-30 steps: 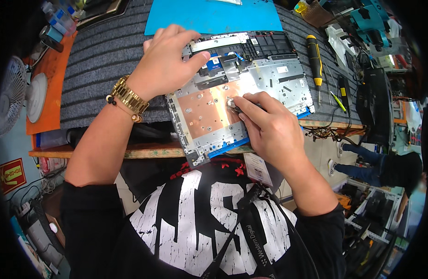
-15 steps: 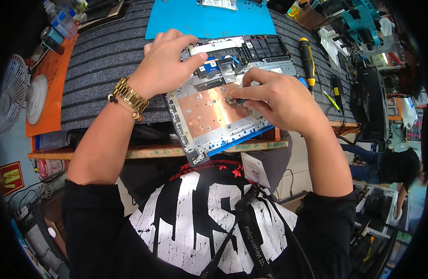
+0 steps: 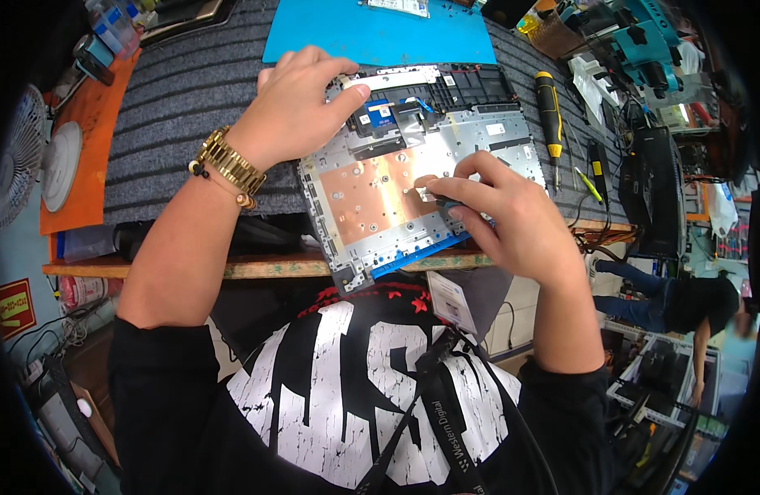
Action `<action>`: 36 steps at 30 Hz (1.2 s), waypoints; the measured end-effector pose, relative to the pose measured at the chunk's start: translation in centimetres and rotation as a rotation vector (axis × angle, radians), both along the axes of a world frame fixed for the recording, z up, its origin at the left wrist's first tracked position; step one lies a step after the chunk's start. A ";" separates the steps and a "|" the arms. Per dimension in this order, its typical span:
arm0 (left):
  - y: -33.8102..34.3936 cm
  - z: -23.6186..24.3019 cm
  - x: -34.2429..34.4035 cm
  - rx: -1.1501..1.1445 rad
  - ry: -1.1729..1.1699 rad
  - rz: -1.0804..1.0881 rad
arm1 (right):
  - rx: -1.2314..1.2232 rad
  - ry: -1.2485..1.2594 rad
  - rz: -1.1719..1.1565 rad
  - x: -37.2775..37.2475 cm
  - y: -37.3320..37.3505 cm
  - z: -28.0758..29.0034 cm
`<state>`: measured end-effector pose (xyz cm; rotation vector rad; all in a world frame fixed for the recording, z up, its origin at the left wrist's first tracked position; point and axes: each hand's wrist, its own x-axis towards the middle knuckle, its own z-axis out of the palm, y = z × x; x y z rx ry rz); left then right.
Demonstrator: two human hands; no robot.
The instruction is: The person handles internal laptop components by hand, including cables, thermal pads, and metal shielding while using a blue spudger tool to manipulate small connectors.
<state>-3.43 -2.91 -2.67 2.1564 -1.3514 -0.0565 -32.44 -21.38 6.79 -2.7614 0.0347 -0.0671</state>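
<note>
A laptop's top case (image 3: 500,132), inner side up, lies tilted at the mat's near edge, with a copper-coloured plate (image 3: 355,198), a blue component (image 3: 382,117), black plastic sections and a blue strip along the bottom. My left hand (image 3: 306,103), with a gold watch, grips its upper left corner, thumb on top, fingers curled over the edge. My right hand (image 3: 516,214) is closed in a pinch on a small dark object whose pale tip meets the copper plate; most of it is hidden by my fingers.
Behind lies a blue mat (image 3: 380,37). To the right are a yellow-black screwdriver (image 3: 549,111), green pen-like tool (image 3: 586,183) and teal microscope (image 3: 644,41). A white fan (image 3: 17,165) stands left. Another person (image 3: 698,301) bends over shelving at lower right.
My right hand has shifted about over the copper plate, most recently a little downward and right. My left hand stays on the corner. The other person's arm is lower.
</note>
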 end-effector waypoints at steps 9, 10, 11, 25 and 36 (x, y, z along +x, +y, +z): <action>-0.1 -0.2 0.3 -0.025 0.029 -0.023 | 0.126 0.141 -0.120 -1.3 2.1 0.0; -0.1 -0.2 0.3 -0.022 0.032 -0.022 | 0.145 0.113 -0.117 -1.3 2.1 0.0; -0.1 -0.2 0.3 -0.025 0.024 -0.019 | 0.136 0.112 -0.123 -1.2 2.1 -0.2; 0.0 -0.5 0.3 -0.020 -0.054 -0.018 | 0.167 0.028 -0.103 -1.4 2.8 -1.1; 0.1 -0.5 0.4 -0.013 -0.069 -0.023 | 0.125 -0.007 -0.029 -1.8 3.8 -1.2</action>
